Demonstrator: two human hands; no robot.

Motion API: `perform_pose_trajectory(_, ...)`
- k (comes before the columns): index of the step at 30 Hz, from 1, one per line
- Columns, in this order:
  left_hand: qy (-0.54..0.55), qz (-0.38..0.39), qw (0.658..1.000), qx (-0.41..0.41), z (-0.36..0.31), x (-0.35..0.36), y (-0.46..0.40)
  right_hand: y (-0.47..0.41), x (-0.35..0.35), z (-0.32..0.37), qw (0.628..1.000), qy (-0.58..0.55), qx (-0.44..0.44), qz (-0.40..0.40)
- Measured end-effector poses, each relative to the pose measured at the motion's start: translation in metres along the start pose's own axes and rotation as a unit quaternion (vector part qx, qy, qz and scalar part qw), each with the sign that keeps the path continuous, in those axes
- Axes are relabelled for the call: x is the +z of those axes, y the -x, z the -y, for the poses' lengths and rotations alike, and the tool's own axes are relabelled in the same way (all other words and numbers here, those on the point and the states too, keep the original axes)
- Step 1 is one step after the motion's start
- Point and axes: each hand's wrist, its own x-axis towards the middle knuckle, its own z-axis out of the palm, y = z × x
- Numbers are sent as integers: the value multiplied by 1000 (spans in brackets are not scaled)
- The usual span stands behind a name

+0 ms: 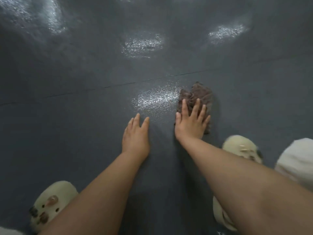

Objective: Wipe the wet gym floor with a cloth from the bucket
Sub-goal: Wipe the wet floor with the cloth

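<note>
Right hand (192, 123) pressed flat, fingers spread, on brown cloth (197, 97) beside wet patch (156, 98) | left hand (136, 134) flat on floor (67, 133) | cloth judged soft, limp, damp; best driven under palm.

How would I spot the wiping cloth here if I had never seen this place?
Start from the dark grey floor and follow the right hand forward. Its spread fingers press on a crumpled brown cloth, just right of a shiny wet patch. It is the only brown, fabric thing there.

Brown cloth (196, 97), dark grey floor (67, 124)
</note>
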Motion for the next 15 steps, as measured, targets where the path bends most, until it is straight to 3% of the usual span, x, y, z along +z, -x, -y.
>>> perform_pose_trajectory(3, 18, -4, 1000, -8, -10, -6, -6, 38, 19, 15, 998, -6, -36, -41)
perform_pose_trajectory(7, 28, 1, 1000, -3, -32, -11, -19, 77, 36, 7, 989, -3, -145, -4)
perform_pose_trajectory(11, 29, 1, 999, 27, -57, -8, -31, 49, 23, -23, 966, 22, -257, 6)
perform_pose_trajectory(13, 24, 19, 998, 49, -66, -6, -31, 26, 10, -42, 963, 55, -263, 28)
perform_pose_trajectory(15, 16, 34, 997, 63, -72, -3, -27, 3, -4, -69, 979, 71, -192, 4)
